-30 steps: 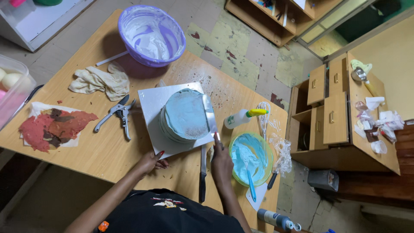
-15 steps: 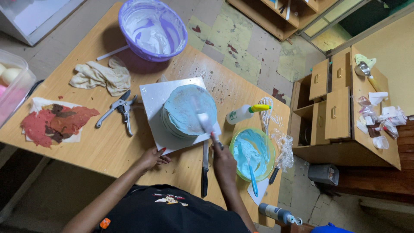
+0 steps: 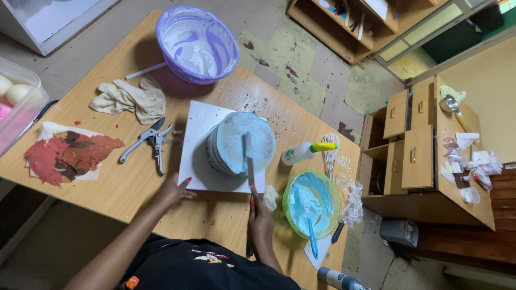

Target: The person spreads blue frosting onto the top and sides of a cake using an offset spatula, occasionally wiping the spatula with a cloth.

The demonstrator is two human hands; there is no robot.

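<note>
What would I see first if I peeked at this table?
The round blue cake on its white board in the middle, with the right hand laying a long spatula across its top. Behind it stands a big purple bowl; to the right, a green bowl of blue icing.

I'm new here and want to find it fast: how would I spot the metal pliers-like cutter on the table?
Start at the big purple bowl at the wooden table's far edge. Come toward the person, past the crumpled cloth, to the spot left of the white cake board. The cutter lies there, the only grey metal tool with two splayed handles.
</note>
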